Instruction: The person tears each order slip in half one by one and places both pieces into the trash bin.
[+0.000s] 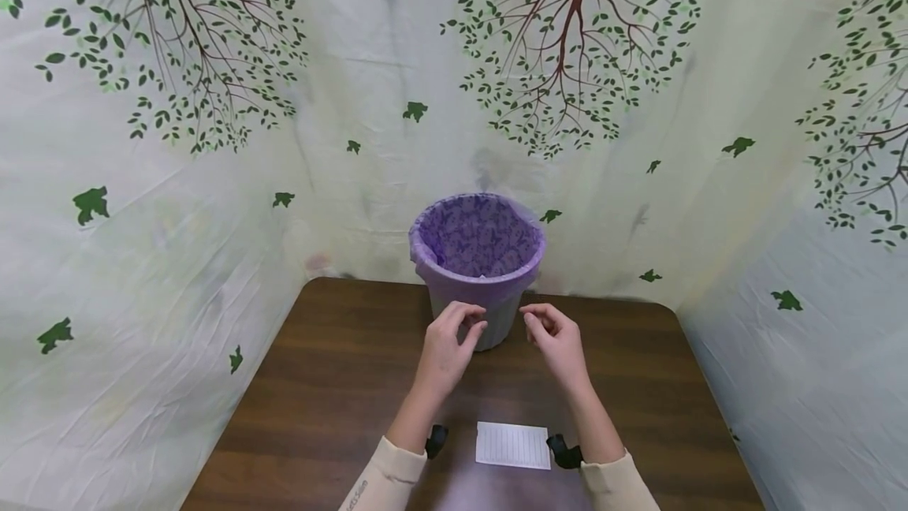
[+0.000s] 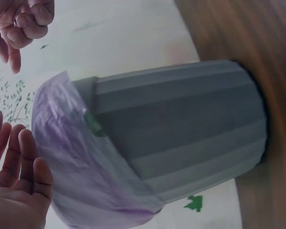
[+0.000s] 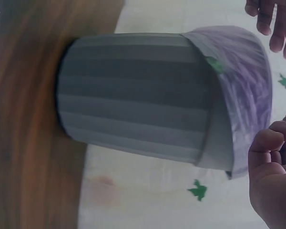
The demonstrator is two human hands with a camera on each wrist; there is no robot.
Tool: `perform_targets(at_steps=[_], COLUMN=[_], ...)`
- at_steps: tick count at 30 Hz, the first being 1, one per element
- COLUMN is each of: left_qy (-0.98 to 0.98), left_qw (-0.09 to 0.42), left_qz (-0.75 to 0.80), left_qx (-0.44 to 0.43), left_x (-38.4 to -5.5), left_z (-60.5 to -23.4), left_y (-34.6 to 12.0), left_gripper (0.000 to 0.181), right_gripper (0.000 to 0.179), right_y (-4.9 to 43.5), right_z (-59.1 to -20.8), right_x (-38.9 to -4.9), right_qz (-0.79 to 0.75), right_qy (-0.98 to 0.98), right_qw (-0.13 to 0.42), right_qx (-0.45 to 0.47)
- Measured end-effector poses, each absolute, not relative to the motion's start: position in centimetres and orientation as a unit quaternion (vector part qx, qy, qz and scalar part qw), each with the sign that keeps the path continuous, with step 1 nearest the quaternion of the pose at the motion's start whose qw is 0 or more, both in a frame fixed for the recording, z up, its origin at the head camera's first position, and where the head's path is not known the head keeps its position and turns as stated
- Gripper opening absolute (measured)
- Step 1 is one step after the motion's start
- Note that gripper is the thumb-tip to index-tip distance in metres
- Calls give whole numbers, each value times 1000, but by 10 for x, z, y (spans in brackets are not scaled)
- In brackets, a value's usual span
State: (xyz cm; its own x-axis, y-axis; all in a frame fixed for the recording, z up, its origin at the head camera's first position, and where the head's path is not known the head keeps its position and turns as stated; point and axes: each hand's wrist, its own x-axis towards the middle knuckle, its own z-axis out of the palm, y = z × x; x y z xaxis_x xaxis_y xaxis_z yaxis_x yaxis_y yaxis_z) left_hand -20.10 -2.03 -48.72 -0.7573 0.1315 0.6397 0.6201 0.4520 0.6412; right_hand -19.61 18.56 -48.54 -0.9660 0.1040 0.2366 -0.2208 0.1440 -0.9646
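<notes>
A grey ribbed waste bin stands upright at the back of the table, lined with a purple patterned bin bag. The bag's edge folds down over the rim and hangs unevenly. A green patch shows on the bag. My left hand hovers in front of the bin with fingers gently bent and nothing in them. My right hand is held up opposite it, fingers loosely curled, holding nothing visible. In the wrist views both hands are near the bag-covered rim, apart from each other.
A white lined sheet lies on the dark wooden table near its front. Black wrist cameras sit under both forearms. Light curtains with leaf and tree prints surround the table.
</notes>
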Motion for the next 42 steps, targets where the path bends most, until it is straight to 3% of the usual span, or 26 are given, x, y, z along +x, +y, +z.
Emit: perform_targets(at_steps=[28, 42], left_qy=[-830, -842], left_qw=[210, 152], left_qz=[-461, -460], left_qx=[-233, -237], left_x=[-172, -161], left_z=[-555, -587], left_y=[-12, 0], left_gripper=[20, 27], right_gripper=[12, 13], right_y=[200, 200], right_z=[-553, -586], right_x=[-154, -138], right_qz=[644, 616], right_qy=[-761, -785], right_qw=[68, 36], right_qx=[-29, -47])
